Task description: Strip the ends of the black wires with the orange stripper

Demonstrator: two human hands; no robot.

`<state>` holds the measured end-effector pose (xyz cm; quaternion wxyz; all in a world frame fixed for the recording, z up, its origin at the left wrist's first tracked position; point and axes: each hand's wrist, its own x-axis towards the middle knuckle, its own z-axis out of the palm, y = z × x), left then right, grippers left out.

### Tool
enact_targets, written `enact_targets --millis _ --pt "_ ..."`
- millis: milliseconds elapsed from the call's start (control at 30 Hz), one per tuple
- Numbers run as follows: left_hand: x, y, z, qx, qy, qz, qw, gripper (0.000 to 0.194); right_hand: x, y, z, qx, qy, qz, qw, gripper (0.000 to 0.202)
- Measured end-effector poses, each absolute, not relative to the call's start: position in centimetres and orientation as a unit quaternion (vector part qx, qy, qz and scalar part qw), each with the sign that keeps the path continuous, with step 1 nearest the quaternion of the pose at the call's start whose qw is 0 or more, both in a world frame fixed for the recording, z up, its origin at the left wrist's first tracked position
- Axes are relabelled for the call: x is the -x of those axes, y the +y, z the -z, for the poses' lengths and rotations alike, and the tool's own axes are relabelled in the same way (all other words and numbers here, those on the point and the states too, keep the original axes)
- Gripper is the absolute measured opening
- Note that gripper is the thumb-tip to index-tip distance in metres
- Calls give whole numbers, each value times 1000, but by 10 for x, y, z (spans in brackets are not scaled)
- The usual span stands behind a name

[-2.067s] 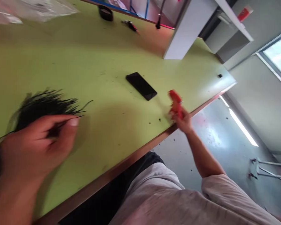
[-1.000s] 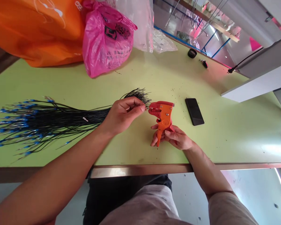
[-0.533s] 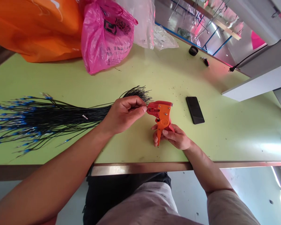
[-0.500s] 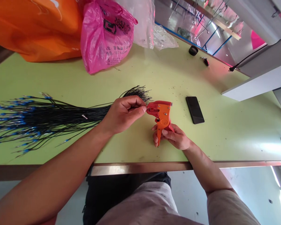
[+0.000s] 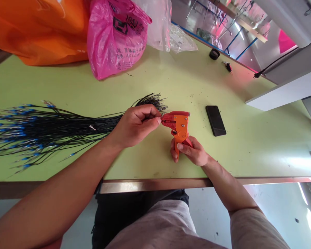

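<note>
My right hand [image 5: 190, 150] is wrapped round the handles of an orange and red wire stripper [image 5: 180, 126], held upright above the table. At the tool's red jaws, my left hand [image 5: 138, 126] is closed in a pinch of thumb and forefinger on a thin black wire; most of that wire is hidden by the fingers. A long bundle of black wires [image 5: 75, 125] lies on the table behind and left of my left hand. Blue connectors with bright tips fan out at its left end, and loose cut ends spread at its right, beyond my knuckles.
A black phone [image 5: 216, 120] lies right of the stripper. Pink [image 5: 116, 45] and orange [image 5: 49, 34] bags stand at the back left, beside clear plastic bags [image 5: 181, 38]. A roll of black tape [image 5: 214, 54] and keys [image 5: 227, 66] are near the far edge. Small dark scraps dot the green table [image 5: 171, 83].
The fingers of my right hand have drawn in and the stripper's handles are squeezed closer together. My left hand stays at the jaws. The view has shifted very slightly.
</note>
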<state>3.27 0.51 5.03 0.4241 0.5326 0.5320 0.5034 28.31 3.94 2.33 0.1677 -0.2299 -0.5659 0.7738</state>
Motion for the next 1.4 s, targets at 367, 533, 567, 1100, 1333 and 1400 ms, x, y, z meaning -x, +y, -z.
enact_targets --millis 367,533,567,1100,1333,1400 --pt "-33 5 -51 -536 532 -495 429 17 -283 40 -22 224 -571 -772 167 36" --pt "-32 6 -51 -542 529 -493 428 19 -284 41 -23 227 -565 -776 163 38" --pt "-32 6 -51 -542 527 -493 430 18 -284 41 -23 226 -566 -776 163 37" --pt "-38 2 -51 -519 538 -502 434 19 -280 34 -17 279 -564 -748 210 46" --pt "-35 6 -52 -522 542 -510 417 20 -288 48 -13 163 -539 -810 163 40" --pt "-35 7 -51 -528 546 -502 414 20 -290 49 -12 158 -537 -815 152 39"
